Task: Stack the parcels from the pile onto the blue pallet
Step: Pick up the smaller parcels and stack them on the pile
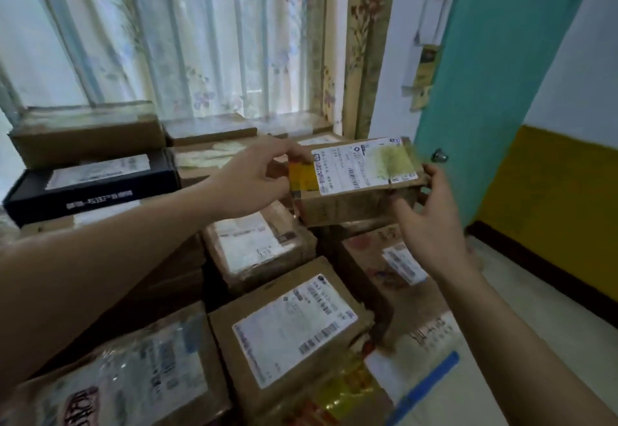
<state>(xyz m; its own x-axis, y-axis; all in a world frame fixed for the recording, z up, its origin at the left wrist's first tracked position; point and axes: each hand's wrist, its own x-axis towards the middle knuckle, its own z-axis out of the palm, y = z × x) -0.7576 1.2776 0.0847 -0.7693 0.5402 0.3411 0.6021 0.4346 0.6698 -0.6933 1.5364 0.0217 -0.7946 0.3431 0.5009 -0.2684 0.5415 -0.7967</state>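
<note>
A brown cardboard parcel (354,204) with a white shipping label and yellow tape is held at the right side of the stack, above other boxes. My left hand (254,181) grips its left end, fingers over the top edge. My right hand (431,225) holds its right end from below and the side. Under and around it lie several stacked parcels: a labelled box (287,335) in front, a smaller one (257,251) behind it, a black box (90,184) at the left. A blue pallet edge (424,389) shows at the bottom right under the boxes.
A curtained window (167,34) rises behind the stack. A teal door (495,57) with a knob stands at the right, close to the held parcel. Pale floor (535,298) runs along a yellow-and-white wall on the right.
</note>
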